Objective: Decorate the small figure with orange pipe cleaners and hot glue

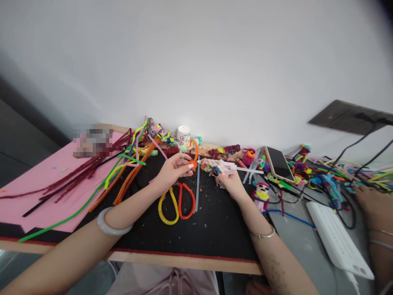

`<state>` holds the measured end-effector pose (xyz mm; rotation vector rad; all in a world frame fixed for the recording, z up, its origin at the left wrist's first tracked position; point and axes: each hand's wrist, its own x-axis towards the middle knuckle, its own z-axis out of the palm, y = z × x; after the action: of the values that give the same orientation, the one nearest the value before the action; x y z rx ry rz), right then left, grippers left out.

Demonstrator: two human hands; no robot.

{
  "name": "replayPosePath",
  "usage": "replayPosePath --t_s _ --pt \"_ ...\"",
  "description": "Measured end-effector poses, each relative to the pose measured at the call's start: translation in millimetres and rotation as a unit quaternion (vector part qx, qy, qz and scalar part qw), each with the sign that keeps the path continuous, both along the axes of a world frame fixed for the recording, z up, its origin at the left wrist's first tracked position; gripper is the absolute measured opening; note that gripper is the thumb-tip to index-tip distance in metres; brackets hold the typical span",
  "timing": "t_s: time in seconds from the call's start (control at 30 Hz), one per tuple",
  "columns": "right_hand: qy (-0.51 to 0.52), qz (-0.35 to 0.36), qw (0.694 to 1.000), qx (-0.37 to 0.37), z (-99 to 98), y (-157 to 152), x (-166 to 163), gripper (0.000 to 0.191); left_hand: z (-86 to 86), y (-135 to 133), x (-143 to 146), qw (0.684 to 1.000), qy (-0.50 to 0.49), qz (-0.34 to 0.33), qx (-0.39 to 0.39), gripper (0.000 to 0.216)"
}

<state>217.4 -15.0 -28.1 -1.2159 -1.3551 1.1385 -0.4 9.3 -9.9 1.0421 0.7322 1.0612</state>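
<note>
My left hand [174,168] pinches the lower end of an orange pipe-cleaner loop [194,152] that arches up over the black mat [215,221]. My right hand [229,180] is closed round a pale pink glue gun [229,167], whose nozzle points left toward the orange loop. A small multicoloured fuzzy piece [208,164] lies between the two hands. Just below my left hand a yellow loop [167,207] and a red loop [186,200] lie flat on the mat. A pale bangle [112,223] sits on my left wrist, a thin metal one [261,235] on my right.
Long red, orange and green pipe cleaners [92,180] spread over pink paper [37,192] at left. A white jar [183,134], a phone [278,164], small figures [260,196], tangled cables and a white power strip [337,241] crowd the right. Another person's arm [376,221] shows at far right.
</note>
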Motion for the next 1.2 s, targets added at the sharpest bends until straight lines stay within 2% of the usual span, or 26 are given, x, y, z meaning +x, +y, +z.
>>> replayPosePath --t_s 0.87,1.2 --pt "-0.007 -0.003 1.000 -0.004 1.3 0.0 -2.0 0.027 -0.6 -0.9 -0.3 1.000 0.006 -0.004 0.006 0.028" --pt "-0.015 -0.004 1.000 -0.011 -1.5 0.6 0.0 0.020 1.4 -1.7 -0.1 1.000 0.007 -0.002 0.001 0.030"
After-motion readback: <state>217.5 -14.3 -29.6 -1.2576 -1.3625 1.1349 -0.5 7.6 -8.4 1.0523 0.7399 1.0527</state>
